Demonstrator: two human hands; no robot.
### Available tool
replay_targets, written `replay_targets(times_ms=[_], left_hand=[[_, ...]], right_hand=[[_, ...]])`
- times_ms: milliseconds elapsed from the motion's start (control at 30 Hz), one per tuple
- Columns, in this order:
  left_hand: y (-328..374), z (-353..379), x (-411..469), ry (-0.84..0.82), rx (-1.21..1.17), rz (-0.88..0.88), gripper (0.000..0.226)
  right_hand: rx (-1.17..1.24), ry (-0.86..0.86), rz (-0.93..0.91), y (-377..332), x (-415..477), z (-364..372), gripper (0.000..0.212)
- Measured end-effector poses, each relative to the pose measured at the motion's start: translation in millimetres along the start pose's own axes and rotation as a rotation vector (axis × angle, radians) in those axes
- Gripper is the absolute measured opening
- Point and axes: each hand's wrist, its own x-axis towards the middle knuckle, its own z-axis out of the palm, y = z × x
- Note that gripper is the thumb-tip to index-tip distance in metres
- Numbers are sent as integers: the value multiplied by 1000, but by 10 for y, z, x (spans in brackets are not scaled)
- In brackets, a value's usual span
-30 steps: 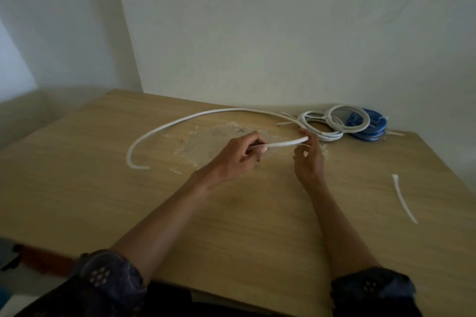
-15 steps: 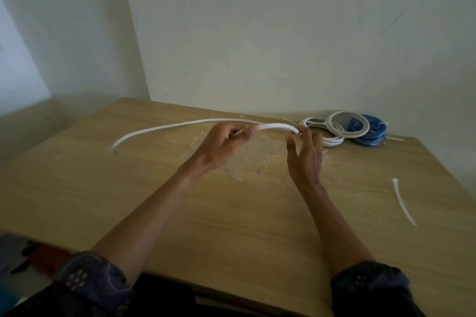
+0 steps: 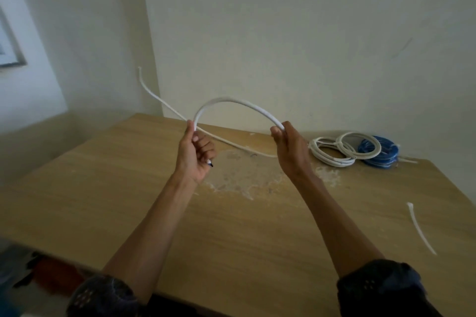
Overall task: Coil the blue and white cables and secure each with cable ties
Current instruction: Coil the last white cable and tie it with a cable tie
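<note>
A loose white cable (image 3: pixel 233 103) arches in the air between both hands above the wooden table (image 3: pixel 128 201). My left hand (image 3: pixel 197 154) grips one end of the arch, and the cable's tip pokes out below its fingers. My right hand (image 3: pixel 288 148) grips the other side of the arch. The cable's free tail runs from near my right hand across behind my left hand and rises up left toward the wall corner. At the back right lie two coiled white cables (image 3: pixel 332 150) and a coiled blue cable (image 3: pixel 381 154).
A single white cable tie (image 3: pixel 419 231) lies near the table's right edge. A pale worn patch (image 3: pixel 247 175) marks the tabletop under my hands. Walls stand close behind the table and to its left.
Both hands have lifted the white cable off the table and bent it into an arch. The free tail swung up off the tabletop toward the wall corner.
</note>
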Motion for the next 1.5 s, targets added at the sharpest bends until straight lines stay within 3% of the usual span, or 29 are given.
replay_targets(times_ms=[100,200,267,333,400,500,533,633,700,767,800,867,1000,1133,1267,1400,1500], left_hand=[[-171,-167,111,243,105,44,49],[-311,-271,80,399,417,275,16],[-364,-349,12,354,748,539,34],[-391,-442,-107,229,1199,740,37],[-455,-529,-242,26,1576,688,48],[-521,-611,-385,-270,1834,258,63],[-553,-644,-381,-345,1892,316,58],[-629,-696,-294,-461,1962,870,26],[-642,-649,-266,-380,2104,1094,29],[-670,-560,-312,-406,2194,1258,37],[-675,-511,-347,-473,2122,1310,36],[-668,-415,-380,-574,1838,1249,38],[-629,-316,-311,-276,1315,871,50],[-656,-250,-209,-39,1016,688,51],[-720,-222,-158,74,895,553,58],[-780,-349,27,166,375,178,55],[-765,-440,47,189,204,42,59]], right_hand=[[59,-54,-24,-317,48,58,44],[61,-37,90,-391,107,121,49],[36,5,167,-355,130,115,50],[29,41,218,-281,170,50,51],[-5,38,258,-229,220,-15,53],[-108,-17,288,-204,232,-16,52],[-141,-26,301,-194,226,5,52],[-184,4,346,-169,216,28,52],[-152,-3,329,-166,221,16,50],[-69,-2,298,-175,250,-56,50],[-18,-1,282,-149,279,-105,51],[84,-19,269,-47,320,-195,51],[191,-143,357,368,35,-62,43],[186,-197,420,660,-318,143,43],[110,-214,319,700,-414,198,26],[156,-133,123,188,-306,251,24],[124,-224,-64,-231,-269,292,21]])
